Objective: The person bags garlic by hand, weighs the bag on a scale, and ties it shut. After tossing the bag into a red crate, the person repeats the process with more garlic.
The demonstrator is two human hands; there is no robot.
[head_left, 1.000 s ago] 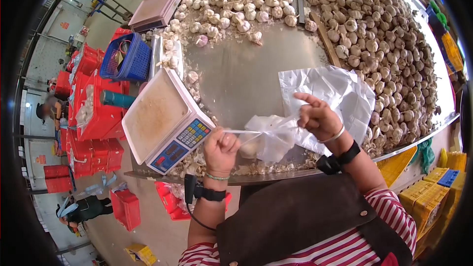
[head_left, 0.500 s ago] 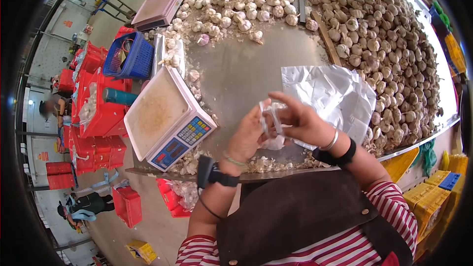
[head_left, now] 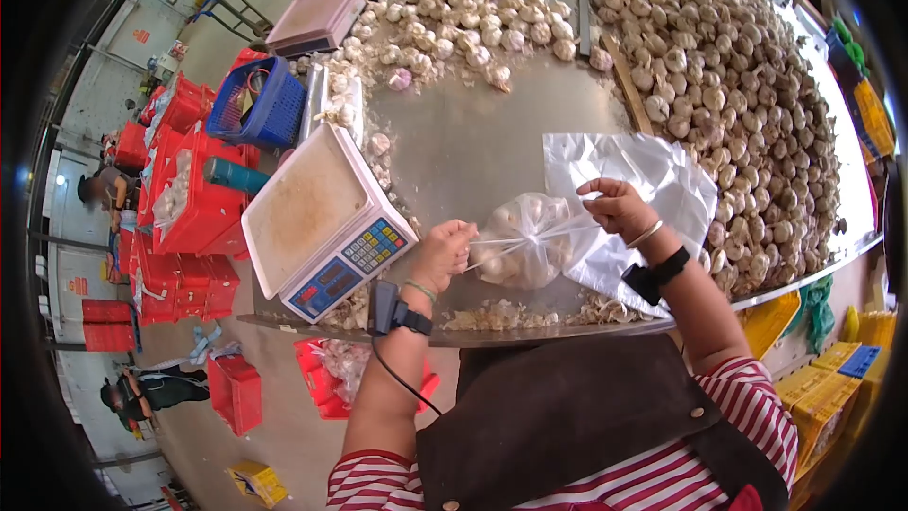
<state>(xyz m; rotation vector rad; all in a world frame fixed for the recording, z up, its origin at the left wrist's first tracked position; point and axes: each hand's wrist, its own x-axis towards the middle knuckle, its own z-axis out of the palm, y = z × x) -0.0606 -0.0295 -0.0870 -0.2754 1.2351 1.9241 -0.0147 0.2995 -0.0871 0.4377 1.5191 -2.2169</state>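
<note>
A clear plastic bag of garlic bulbs (head_left: 518,263) rests on the steel table in front of me, its neck gathered at the middle. My left hand (head_left: 445,255) is closed on a stretched end of the bag at its left. On the other side, my right hand (head_left: 621,209) pinches the opposite end, drawn out to the right. The plastic looks taut between both hands. Partly beneath the bag's right side and my right hand lies a flat silvery plastic sheet (head_left: 667,191).
A digital scale (head_left: 310,213) stands left, with a blue basket (head_left: 257,102) and red crates (head_left: 200,194) beyond. Loose garlic (head_left: 463,14) covers the back; a large garlic heap (head_left: 728,104) lies right behind a wooden strip (head_left: 628,85). Garlic skins line the front edge.
My hands were close together over the bag's neck. They have moved apart, left and right, stretching the bag's ends between them, and the garlic bag now shows fully.
</note>
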